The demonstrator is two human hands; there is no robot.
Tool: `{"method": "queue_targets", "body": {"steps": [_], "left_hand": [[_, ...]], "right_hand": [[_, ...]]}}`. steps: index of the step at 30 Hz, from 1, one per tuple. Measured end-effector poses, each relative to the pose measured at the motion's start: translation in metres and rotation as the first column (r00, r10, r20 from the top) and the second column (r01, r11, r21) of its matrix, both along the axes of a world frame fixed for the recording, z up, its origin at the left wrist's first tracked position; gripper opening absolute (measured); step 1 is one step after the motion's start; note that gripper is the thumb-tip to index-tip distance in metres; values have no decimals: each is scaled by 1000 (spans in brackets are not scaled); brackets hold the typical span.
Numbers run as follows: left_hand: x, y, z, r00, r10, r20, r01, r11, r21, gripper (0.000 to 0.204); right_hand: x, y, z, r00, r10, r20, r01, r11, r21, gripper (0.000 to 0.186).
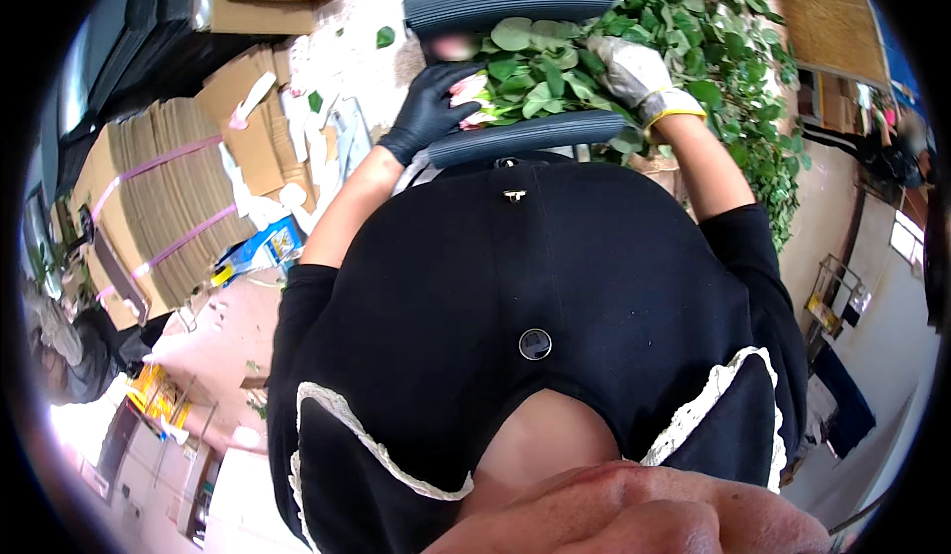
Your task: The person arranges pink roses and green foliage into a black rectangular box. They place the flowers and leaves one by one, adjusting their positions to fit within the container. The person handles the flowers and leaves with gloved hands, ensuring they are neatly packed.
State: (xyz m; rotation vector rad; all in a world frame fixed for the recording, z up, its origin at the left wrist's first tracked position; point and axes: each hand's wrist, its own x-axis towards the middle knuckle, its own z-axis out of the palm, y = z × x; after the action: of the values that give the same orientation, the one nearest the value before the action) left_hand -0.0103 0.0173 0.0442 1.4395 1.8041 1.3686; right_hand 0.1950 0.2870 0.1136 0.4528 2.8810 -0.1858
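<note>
A bunch of pink-and-white flowers, apparently roses [473, 100], lies sideways between two dark ribbed padded bars, a far one [510, 5] and a near one [525, 139]. Its blooms face left, and its green leaves [540, 76] spread to the right. My left hand [428, 110], in a black glove, curls round the flower heads, with thumb and fingers on either side. A whitish glove with a yellow cuff covers my right hand [634, 76], which closes over the leafy stems; its fingertips are partly hidden by foliage.
Loose leafy stems [748, 108] pile up to the right and behind the bars. Strapped flat cardboard [163, 182] stands at the left, near a blue-and-white package [265, 249]. A brown panel [832, 19] is at the far right. Another person [903, 153] is at the right edge.
</note>
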Motion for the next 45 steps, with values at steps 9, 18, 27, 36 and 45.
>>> {"method": "queue_targets", "body": {"steps": [9, 18, 27, 36, 45], "left_hand": [[-22, 10, 18, 917, -47, -396, 38, 999, -31, 46], [-16, 11, 11, 969, -42, -242, 5, 988, -152, 40], [-26, 14, 2, 996, -22, -88, -2, 965, -263, 31], [-15, -1, -13, 995, 100, -14, -101, 992, -82, 51], [-17, 9, -4, 998, 49, 47, -38, 980, -196, 52]], "right_hand": [[-2, 11, -9, 1000, 13, 15, -14, 997, 73, 30], [8, -9, 24, 981, -156, -112, 157, 988, 5, 39], [7, -15, 30, 968, -175, -180, 157, 982, -108, 19], [-55, 59, 59, 634, -597, -492, 342, 787, -514, 35], [-115, 102, 109, 893, -73, -445, 133, 985, 106, 34]]}}
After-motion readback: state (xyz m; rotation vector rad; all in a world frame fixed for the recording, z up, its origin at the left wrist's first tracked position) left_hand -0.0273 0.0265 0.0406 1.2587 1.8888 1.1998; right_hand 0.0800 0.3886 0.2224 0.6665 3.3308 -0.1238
